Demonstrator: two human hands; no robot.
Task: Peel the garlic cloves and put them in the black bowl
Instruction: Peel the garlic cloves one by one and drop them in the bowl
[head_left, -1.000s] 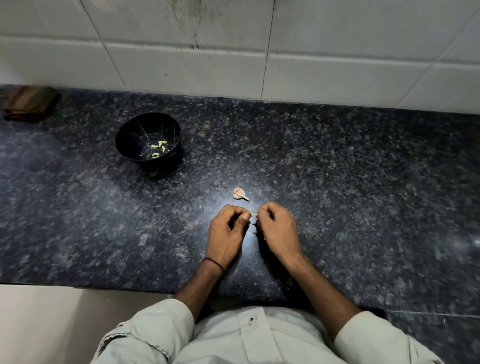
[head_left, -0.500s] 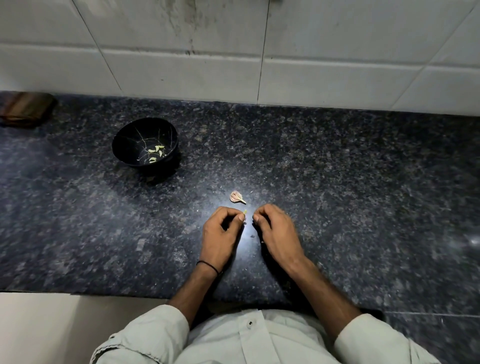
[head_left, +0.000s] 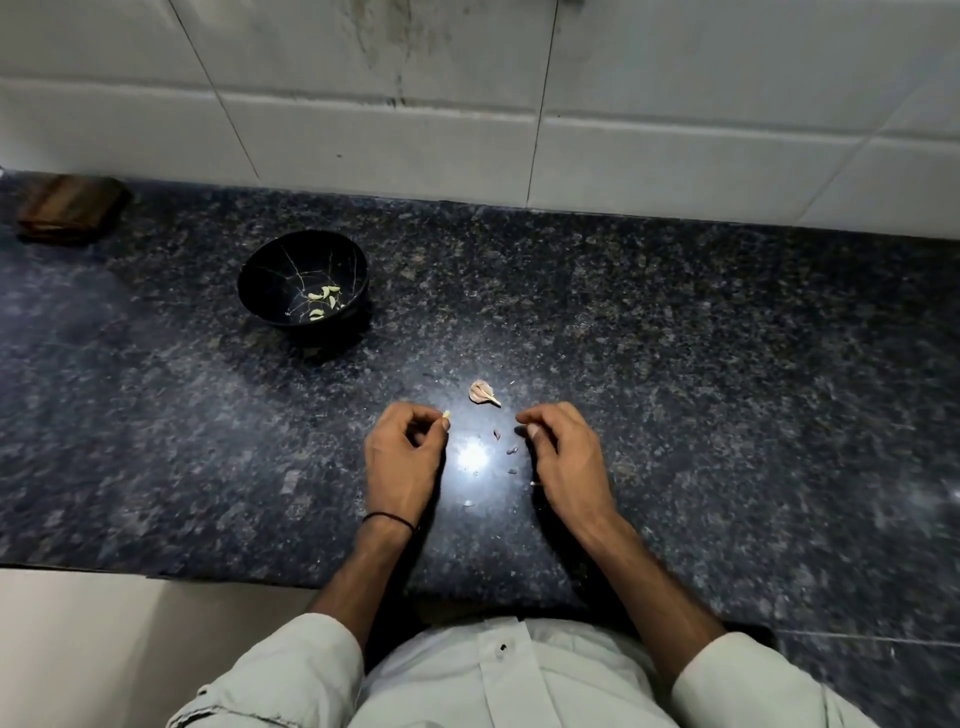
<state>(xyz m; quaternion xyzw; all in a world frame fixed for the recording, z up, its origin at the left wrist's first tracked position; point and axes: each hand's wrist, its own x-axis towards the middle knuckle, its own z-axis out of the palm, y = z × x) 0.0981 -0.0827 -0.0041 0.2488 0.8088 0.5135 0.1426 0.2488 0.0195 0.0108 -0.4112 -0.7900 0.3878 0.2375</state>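
So the garlic clove (head_left: 445, 414) being worked on is a tiny pale yellowish bit at the fingertips of the left hand (head_left: 405, 457), just above the table (head_left: 675, 364). The thumb and forefinger are curled round it, so that grip is pinching the clove, with the other fingers tucked under. Only the tip pokes out, so I can't say how much skin is on it.

The right hand (head_left: 563, 457) sits a little apart on the other side, fingers curled in and thumb and forefinger tips close together. Its grip looks pinched, but I honestly can't tell if there's a scrap of skin in it or nothing at all. Between the two hands a few small dark skin flakes (head_left: 511, 450) lie scattered on the table around a bright glare spot.

Just beyond the hands is a garlic piece (head_left: 483, 392), pinkish-white and papery with a pointed tail, lying on its own. Farther back to the left is the black bowl (head_left: 275, 275), upright, with thin pale lines inside and a handful of peeled cloves (head_left: 322, 301) in the bottom.

Way back left, by the white tiled wall (head_left: 675, 104), sits a brown wooden block (head_left: 70, 208). The left wrist has a thin black band (head_left: 389, 518), and the sleeves (head_left: 291, 670) are pale.
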